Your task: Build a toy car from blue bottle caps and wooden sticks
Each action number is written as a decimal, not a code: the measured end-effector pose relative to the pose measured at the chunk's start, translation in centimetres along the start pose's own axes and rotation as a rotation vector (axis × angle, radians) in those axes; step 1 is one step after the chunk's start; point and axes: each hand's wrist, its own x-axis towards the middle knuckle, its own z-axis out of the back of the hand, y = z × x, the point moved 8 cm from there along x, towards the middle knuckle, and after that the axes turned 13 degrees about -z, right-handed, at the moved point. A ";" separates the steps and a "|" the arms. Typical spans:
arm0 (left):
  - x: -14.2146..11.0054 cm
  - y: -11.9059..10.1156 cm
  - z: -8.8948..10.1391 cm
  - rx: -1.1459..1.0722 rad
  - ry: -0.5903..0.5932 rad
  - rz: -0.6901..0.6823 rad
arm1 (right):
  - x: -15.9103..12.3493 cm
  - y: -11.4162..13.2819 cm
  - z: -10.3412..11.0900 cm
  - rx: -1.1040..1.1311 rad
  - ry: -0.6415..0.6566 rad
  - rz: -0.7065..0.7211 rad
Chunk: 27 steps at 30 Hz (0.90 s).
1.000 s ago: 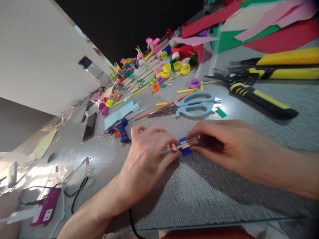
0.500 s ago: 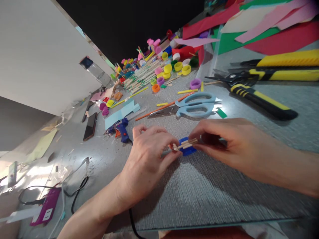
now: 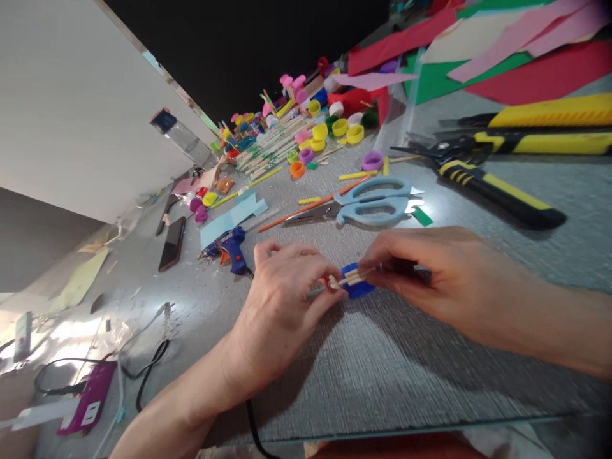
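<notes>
Short pale wooden sticks [image 3: 352, 277] lie side by side above a blue bottle cap [image 3: 359, 291]. My left hand [image 3: 289, 287] pinches their left ends between thumb and fingers. From the other side, the fingertips of my right hand [image 3: 415, 261] are closed on the right ends. Whether the sticks touch the cap cannot be made out. Beyond my hands lie light-blue scissors [image 3: 375, 203], with an orange stick [image 3: 287, 217] beside the blades. A blue glue gun [image 3: 233, 248] rests left of my left hand.
Black-and-yellow pliers [image 3: 497, 188] and a yellow cutter [image 3: 549, 113] lie at right. Behind are coloured bottle caps [image 3: 354, 134], bundled sticks [image 3: 277, 143] and felt sheets [image 3: 549, 73]. A phone [image 3: 172, 244], a clear bottle [image 3: 184, 137] and a purple power strip [image 3: 90, 395] with cables are at left.
My right fingers have shifted slightly left along the sticks, covering more of their right ends. The left hand keeps its pinch. The whole view has moved a little.
</notes>
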 end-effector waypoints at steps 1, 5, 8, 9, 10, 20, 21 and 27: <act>0.0 0.0 0.0 0.000 -0.002 0.002 | 0.0 0.0 0.0 -0.005 -0.004 0.003; -0.1 0.1 0.1 -0.002 -0.009 0.015 | 0.1 0.1 0.0 -0.010 -0.014 0.023; -0.1 0.0 0.0 -0.007 -0.005 0.018 | 0.2 0.1 -0.1 -0.009 -0.008 0.022; 0.0 0.0 0.0 -0.008 -0.005 0.016 | 0.2 0.1 -0.1 -0.006 -0.007 0.022; 0.0 0.0 0.0 -0.009 -0.005 0.015 | 0.1 0.1 -0.1 -0.005 -0.009 0.022; 0.1 0.1 0.1 -0.011 -0.001 0.018 | 0.1 0.2 -0.1 0.005 0.006 0.004; 0.1 0.0 0.1 -0.011 -0.003 0.016 | 0.1 0.2 -0.1 0.007 0.004 0.005; 0.1 0.1 0.1 -0.010 -0.006 0.019 | 0.1 0.1 -0.1 0.008 0.008 0.009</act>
